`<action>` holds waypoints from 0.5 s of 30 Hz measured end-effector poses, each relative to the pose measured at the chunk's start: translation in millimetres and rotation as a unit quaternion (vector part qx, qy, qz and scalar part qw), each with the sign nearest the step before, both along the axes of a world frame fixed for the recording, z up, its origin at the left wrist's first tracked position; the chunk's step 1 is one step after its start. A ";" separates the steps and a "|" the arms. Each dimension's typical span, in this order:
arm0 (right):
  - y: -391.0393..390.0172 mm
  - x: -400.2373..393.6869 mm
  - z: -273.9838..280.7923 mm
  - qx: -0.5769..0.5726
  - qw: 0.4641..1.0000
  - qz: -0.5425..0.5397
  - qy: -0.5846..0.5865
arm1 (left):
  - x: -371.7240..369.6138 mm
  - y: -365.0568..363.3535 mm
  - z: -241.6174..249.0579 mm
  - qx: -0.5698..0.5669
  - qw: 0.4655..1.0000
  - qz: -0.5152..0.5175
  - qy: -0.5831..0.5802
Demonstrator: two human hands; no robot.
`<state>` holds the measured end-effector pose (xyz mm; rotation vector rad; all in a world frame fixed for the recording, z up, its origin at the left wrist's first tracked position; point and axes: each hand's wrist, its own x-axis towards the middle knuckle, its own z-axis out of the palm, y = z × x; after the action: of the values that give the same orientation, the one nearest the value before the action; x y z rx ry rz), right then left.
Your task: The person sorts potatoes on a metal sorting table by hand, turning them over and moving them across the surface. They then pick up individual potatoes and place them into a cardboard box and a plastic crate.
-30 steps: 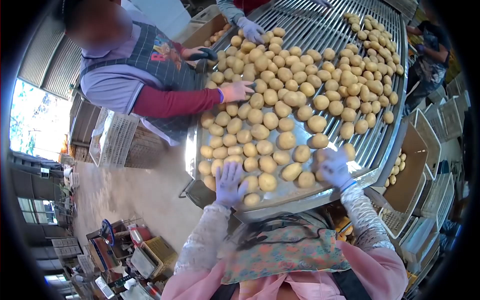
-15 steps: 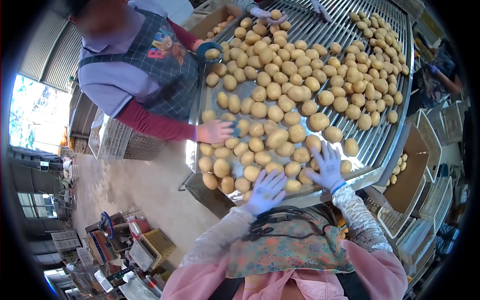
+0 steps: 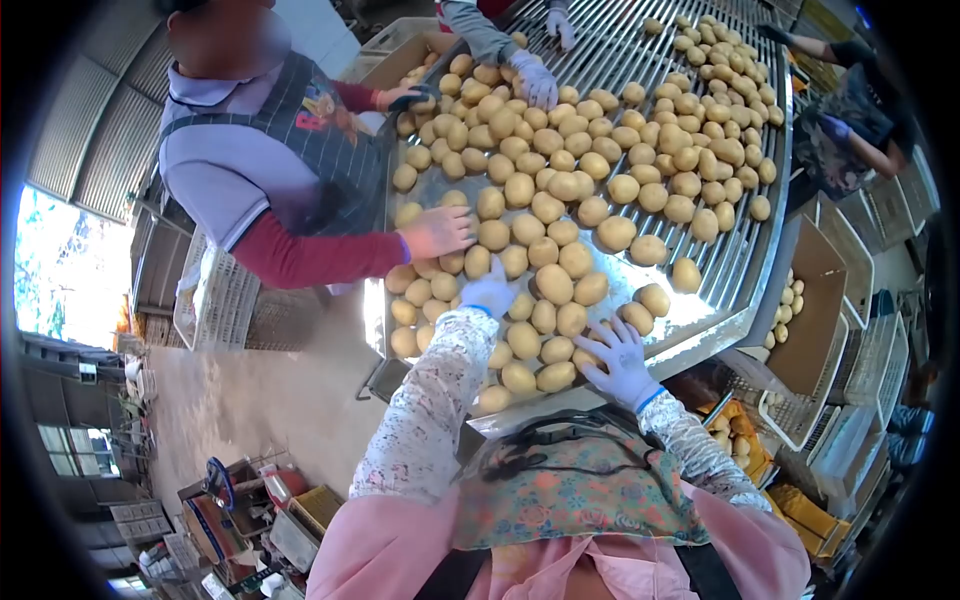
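My left hand [image 3: 488,292], in a pale lilac glove, reaches over the potatoes [image 3: 553,284] on the near left of the metal sorting table [image 3: 700,318]. At least one of its fingers is stretched out, touching or close to the potatoes; the others are partly hidden. Nearer the front edge, my right hand [image 3: 622,366], gloved alike, lies with fingers spread against a few potatoes. Neither hand lifts a potato. A co-worker's bare hand [image 3: 438,232] rests on potatoes just beyond my left hand.
Steel rollers [image 3: 600,45] carry more potatoes farther back. Another co-worker's gloved hand [image 3: 535,80] touches potatoes at the far side. Cardboard-lined crates [image 3: 812,310] stand to the right, and a white plastic basket [image 3: 215,300] to the left. An orange sack [image 3: 745,440] holds potatoes below.
My left hand has moved forward and left, deeper among the potatoes. My right hand has shifted slightly left and nearer to me. A far co-worker's gloved hand has come down onto the potatoes.
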<state>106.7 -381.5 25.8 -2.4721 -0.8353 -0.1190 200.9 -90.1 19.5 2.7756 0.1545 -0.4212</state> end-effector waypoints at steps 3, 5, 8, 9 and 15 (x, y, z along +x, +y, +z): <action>-10.6 -16.6 3.1 0.054 0.997 -0.051 0.033 | -14.1 28.8 -59.1 -0.061 0.998 -0.026 0.009; -16.4 -29.5 -1.8 0.123 0.987 -0.084 0.056 | -29.1 22.1 -50.1 -0.156 0.986 0.044 -0.032; -14.2 -30.1 17.9 0.234 0.942 -0.078 0.229 | -32.8 5.4 -16.6 -0.320 0.925 0.205 -0.024; -13.5 -32.5 19.5 0.298 0.905 -0.061 0.298 | -37.4 -7.8 1.5 -0.415 0.846 0.333 -0.012; -12.4 -16.9 31.5 0.681 0.479 -0.051 0.551 | -98.4 -109.9 45.2 -0.447 0.880 -0.055 -0.152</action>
<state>89.8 -393.9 57.4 -0.6163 0.1502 0.5329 102.4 -200.0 64.6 1.8903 -0.2273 -0.0368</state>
